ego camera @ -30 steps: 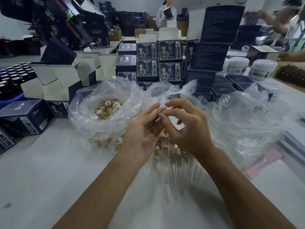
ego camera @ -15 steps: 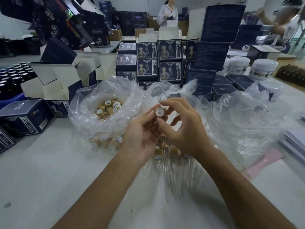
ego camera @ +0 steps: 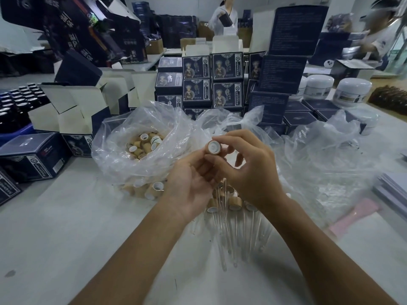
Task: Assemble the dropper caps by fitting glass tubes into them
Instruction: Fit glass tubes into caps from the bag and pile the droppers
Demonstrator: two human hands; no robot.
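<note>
My right hand (ego camera: 246, 170) pinches one bamboo-coloured dropper cap (ego camera: 214, 147) between thumb and fingertips, its white-lined open end turned toward me. Just below and left of it my left hand (ego camera: 189, 188) lies palm up with relaxed fingers; nothing shows in it, and its fingertips are partly hidden behind my right thumb. Under both hands lies a pile of assembled droppers (ego camera: 233, 219), caps at the far end and glass tubes pointing toward me. A clear plastic bag (ego camera: 114, 150) to the left holds several loose caps (ego camera: 144, 144).
More caps (ego camera: 154, 189) lie under the bag's near edge. Crumpled clear plastic (ego camera: 319, 164) spreads to the right, beside a pink strip (ego camera: 352, 216). Dark printed boxes (ego camera: 211, 84) stack behind, open cartons (ego camera: 72, 106) at left, white jars (ego camera: 350, 91) at right. People work in the background.
My right hand has lifted the cap slightly and turned its open end toward me. My left fingers have come off the cap and the hand has dropped lower.
</note>
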